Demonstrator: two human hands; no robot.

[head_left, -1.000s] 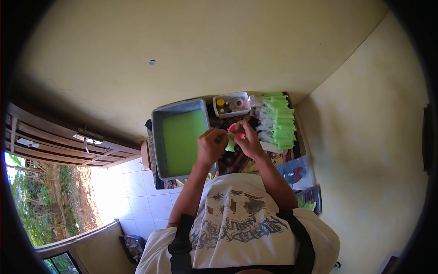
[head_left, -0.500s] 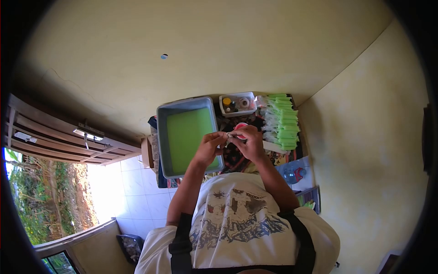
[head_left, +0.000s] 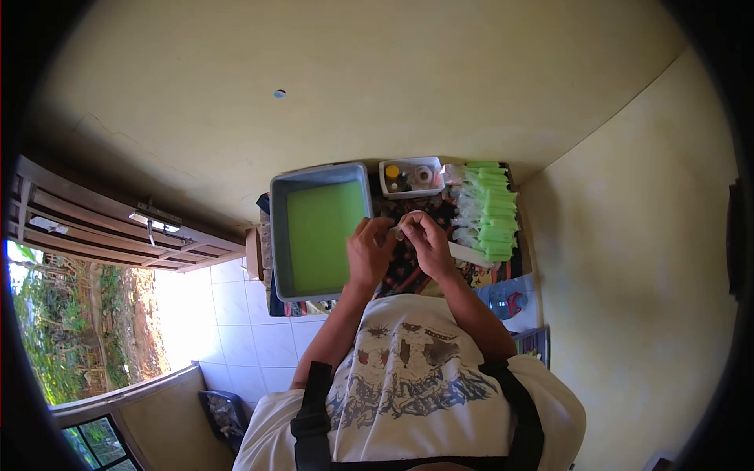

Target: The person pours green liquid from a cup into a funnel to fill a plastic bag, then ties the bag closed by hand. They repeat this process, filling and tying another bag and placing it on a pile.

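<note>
My left hand [head_left: 369, 251] and my right hand [head_left: 428, 239] meet over a patterned cloth [head_left: 404, 276], fingertips pinched together on a small plastic packet [head_left: 400, 230]. The fingers hide most of the packet. Just left of my left hand stands a grey tub [head_left: 280, 235] filled with green liquid [head_left: 322, 231]. To the right of my right hand lies a row of several green-filled packets [head_left: 491, 220].
A small white container [head_left: 411, 177] with little jars stands behind my hands, against the yellow wall. A clear bottle [head_left: 506, 298] lies near my right elbow. White floor tiles [head_left: 236, 330], a dark bin [head_left: 224, 412] and a wooden shutter [head_left: 118, 228] are at the left.
My hands have closed tighter over the packet and moved slightly away from me. The pink piece and the green end of the packet seen earlier are now hidden by my fingers.
</note>
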